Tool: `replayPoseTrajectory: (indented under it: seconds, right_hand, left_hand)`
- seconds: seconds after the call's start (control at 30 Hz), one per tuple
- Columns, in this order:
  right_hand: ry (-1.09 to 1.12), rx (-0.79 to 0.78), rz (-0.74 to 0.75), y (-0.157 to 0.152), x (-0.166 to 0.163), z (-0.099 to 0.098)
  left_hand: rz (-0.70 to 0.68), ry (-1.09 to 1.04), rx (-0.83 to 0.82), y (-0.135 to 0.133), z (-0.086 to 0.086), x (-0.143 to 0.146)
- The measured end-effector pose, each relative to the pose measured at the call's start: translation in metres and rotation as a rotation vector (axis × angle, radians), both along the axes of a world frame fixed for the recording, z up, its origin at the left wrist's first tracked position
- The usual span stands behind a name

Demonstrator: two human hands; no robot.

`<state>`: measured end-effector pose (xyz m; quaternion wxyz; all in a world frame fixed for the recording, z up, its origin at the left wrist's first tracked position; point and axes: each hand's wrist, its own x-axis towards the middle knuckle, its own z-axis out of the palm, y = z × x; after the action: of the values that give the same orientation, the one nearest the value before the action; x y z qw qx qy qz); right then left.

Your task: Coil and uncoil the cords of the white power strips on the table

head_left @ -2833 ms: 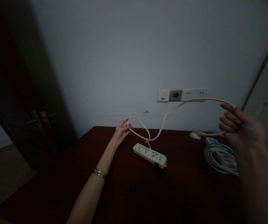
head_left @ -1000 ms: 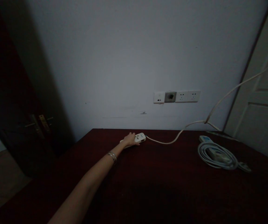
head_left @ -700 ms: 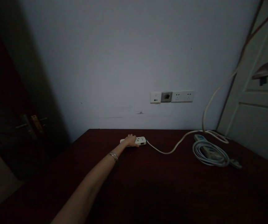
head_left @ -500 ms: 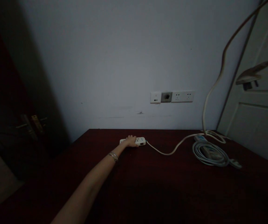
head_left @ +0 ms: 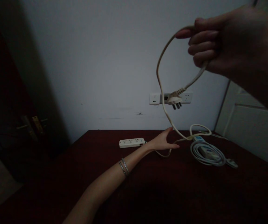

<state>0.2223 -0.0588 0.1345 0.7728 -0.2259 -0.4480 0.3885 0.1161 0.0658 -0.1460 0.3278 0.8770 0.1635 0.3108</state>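
Note:
High on the right, my right hand (head_left: pixel 208 43) is closed around a white power cord (head_left: pixel 159 71). The cord's three-pin plug (head_left: pixel 175 100) dangles below that hand, pins pointing down. From the hand the cord also drops in a long curve to the table. My left hand (head_left: pixel 163 140), with bracelets on its wrist, reaches over the table, thumb and fingers spread apart beside the cord. Whether it touches the cord I cannot tell. Left of it lies a white power strip (head_left: pixel 131 142), its sockets facing up, joined to the cord.
A coiled grey cable (head_left: pixel 207 154) with its own plug and a strip lies at the table's right. Wall sockets (head_left: pixel 154 99) sit above the dark red table (head_left: pixel 134 193). A pale door (head_left: pixel 250 121) stands at the right, a dark door (head_left: pixel 31 124) at the left.
My left hand has let go of the power strip and moved right, toward the cord. My right hand has come into view holding the cord, and the plug has swung left.

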Motion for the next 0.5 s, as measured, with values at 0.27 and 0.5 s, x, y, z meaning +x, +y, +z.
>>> replayPoseTrajectory:
  seconds: [0.27,0.5]
  right_hand:
    - [-0.302,-0.058,0.302,0.005,-0.032,-0.008]
    - [-0.295,0.031,0.208,0.012,-0.001,-0.003]
  left_hand:
    - [-0.194,-0.242,-0.172,-0.065,0.001,0.002]
    - [-0.023,-0.268,-0.281,-0.044,0.000,-0.046]
